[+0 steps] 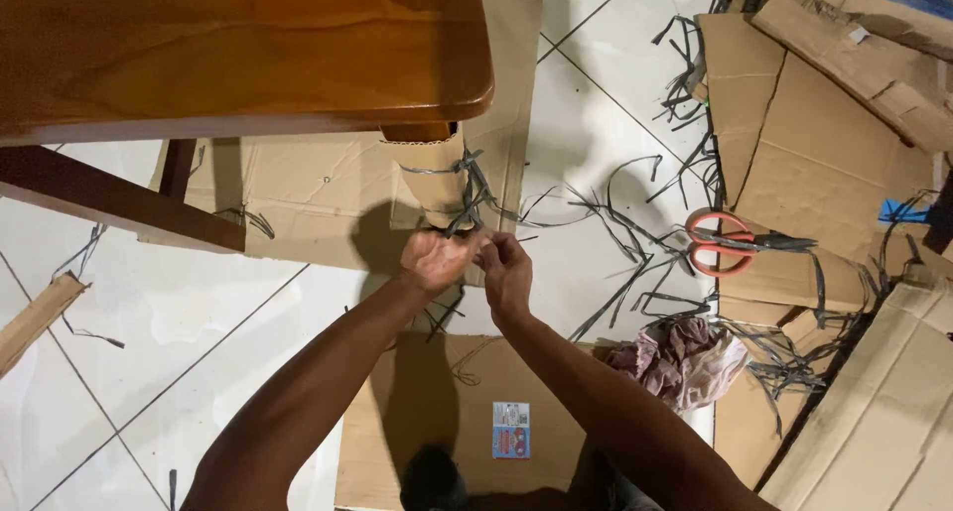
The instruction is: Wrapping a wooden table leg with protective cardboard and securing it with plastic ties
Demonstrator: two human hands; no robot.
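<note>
While both hands meet below the desk [238, 55] corner, the left hand [434, 261] and right hand [506, 268] pinch grey strap [467, 213] ends wound round the cardboard-wrapped leg [432, 179]. Scissors [730, 243] lie on cardboard [814, 154] to the right; a rag [680, 357] sits near.

White tiled floor [586, 94], cardboard-strewn

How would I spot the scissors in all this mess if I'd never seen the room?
Start at the varnished wooden table, then look right across the white tiled floor to the cardboard sheets. The scissors lie at their near edge, among dark strips. Their orange-red loop handles set them apart from everything brown or grey around them.
</note>
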